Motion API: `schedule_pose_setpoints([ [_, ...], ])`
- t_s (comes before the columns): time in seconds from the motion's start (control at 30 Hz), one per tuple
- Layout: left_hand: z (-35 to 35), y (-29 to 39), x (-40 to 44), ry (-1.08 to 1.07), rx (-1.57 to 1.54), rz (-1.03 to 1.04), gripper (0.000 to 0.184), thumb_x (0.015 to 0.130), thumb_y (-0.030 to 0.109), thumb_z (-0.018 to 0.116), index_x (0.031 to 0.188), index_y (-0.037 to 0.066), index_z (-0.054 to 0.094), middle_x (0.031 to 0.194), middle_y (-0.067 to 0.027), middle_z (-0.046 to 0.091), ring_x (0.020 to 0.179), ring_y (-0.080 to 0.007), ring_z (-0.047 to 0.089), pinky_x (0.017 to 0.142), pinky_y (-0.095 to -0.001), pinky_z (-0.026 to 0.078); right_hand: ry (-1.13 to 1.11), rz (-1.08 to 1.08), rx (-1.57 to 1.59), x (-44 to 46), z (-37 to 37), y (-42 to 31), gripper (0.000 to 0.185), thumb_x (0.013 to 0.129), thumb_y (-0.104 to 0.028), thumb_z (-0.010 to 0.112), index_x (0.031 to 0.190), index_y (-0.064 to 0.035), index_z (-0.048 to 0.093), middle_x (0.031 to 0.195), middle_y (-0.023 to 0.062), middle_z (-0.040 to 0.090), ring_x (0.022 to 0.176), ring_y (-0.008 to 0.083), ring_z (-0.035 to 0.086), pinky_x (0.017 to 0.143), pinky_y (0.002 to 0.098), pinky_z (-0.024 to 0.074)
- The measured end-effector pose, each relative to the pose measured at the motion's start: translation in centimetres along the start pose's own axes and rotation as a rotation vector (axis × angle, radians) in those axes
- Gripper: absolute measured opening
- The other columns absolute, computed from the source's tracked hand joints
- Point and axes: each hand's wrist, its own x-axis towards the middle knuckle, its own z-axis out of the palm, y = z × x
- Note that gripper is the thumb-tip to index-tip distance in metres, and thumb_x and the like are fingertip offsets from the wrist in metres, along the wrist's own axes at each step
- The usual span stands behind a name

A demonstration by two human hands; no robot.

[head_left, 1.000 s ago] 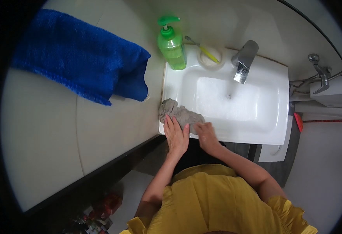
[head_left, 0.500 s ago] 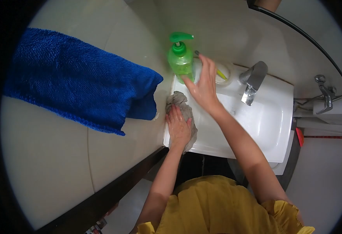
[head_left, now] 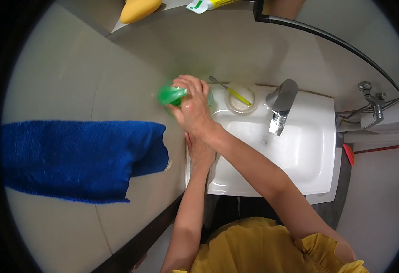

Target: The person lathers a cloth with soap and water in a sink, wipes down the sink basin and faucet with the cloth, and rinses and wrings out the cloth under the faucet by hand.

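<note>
My right hand (head_left: 193, 105) is wrapped round the green pump bottle (head_left: 172, 95) near its top, at the back left corner of the white sink (head_left: 272, 185). The bottle leans to the left, and my fingers cover much of it. Just below, partly behind my right hand and wrist, is my left hand (head_left: 201, 152) on the sink's left rim. Its fingers are mostly hidden. A thin strip of the grey cloth (head_left: 212, 166) shows beside it.
A blue towel (head_left: 81, 159) hangs at the left. Behind the basin are a round dish (head_left: 240, 108) with a yellow-green toothbrush (head_left: 238, 96) and the chrome faucet (head_left: 283, 104). Above, a shelf holds a yellow object (head_left: 140, 9) and a tube (head_left: 208, 4).
My right hand has gone from the cloth to the green bottle, closed round it and tilted it left. My left hand stays by the cloth. The view has shifted, showing the shelf.
</note>
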Motion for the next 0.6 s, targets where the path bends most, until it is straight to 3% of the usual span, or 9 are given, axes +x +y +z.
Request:
schedule_pose_setpoints([
  [0.1,4.5,-3.1,3.3,-0.034,-0.416,-0.071,0.065,0.088,0.035,0.050,0.139,0.004,0.024,0.138,-0.0168,0.033,0.128,-0.0315,0.029,0.108,-0.0389,0.018,-0.018,-0.045,0.001,1.9,-1.7,-1.6,0.043,0.068,-0.014,0.073,0.101,-0.0019,0.048,0.105,0.0132,0.053,0.110,0.0301,0.044,0.092,0.0524,0.0266],
  [0.2,4.0,-0.7,8.1,0.442,-0.194,0.222,0.065,0.088,0.036,0.050,0.139,0.003,0.025,0.140,-0.0166,0.031,0.130,-0.0314,0.026,0.108,-0.0384,0.017,0.007,-0.037,0.023,3.3,-2.9,-2.1,0.043,0.069,-0.015,0.072,0.101,-0.0011,0.048,0.105,0.0134,0.052,0.109,0.0308,0.044,0.092,0.0520,0.0271],
  [0.3,0.7,2.4,9.4,0.197,-0.196,-0.029,0.061,0.088,0.033,0.048,0.138,0.004,0.026,0.142,-0.0168,0.028,0.133,-0.0314,0.019,0.110,-0.0374,0.013,0.009,-0.016,0.064,3.6,-3.4,-2.0,0.043,0.070,-0.016,0.071,0.102,0.0001,0.048,0.105,0.0143,0.052,0.108,0.0311,0.045,0.091,0.0510,0.0279],
  [0.4,4.5,-0.1,11.0,0.190,0.095,-0.041,0.057,0.089,0.030,0.046,0.137,0.005,0.028,0.144,-0.0150,0.025,0.135,-0.0307,0.018,0.111,-0.0369,0.013,0.016,-0.020,0.100,3.2,-2.6,-1.5,0.043,0.070,-0.016,0.071,0.101,0.0014,0.047,0.104,0.0154,0.051,0.107,0.0318,0.045,0.091,0.0500,0.0286],
  [0.5,3.7,-0.7,10.4,0.041,0.291,0.265,0.053,0.088,0.024,0.045,0.135,0.005,0.032,0.144,-0.0136,0.026,0.133,-0.0318,0.023,0.109,-0.0394,0.018,-0.006,-0.006,0.113,2.8,-1.6,-1.1,0.043,0.071,-0.016,0.071,0.102,0.0024,0.047,0.104,0.0164,0.051,0.106,0.0321,0.045,0.090,0.0496,0.0289],
  [0.6,8.1,-2.8,10.8,0.267,-0.196,0.551,0.050,0.086,0.017,0.046,0.134,0.006,0.035,0.144,-0.0124,0.026,0.131,-0.0319,0.029,0.107,-0.0410,0.024,-0.041,0.011,0.117,2.6,-0.4,-1.0,0.044,0.071,-0.016,0.071,0.102,0.0035,0.047,0.104,0.0170,0.051,0.106,0.0322,0.044,0.089,0.0488,0.0294],
])
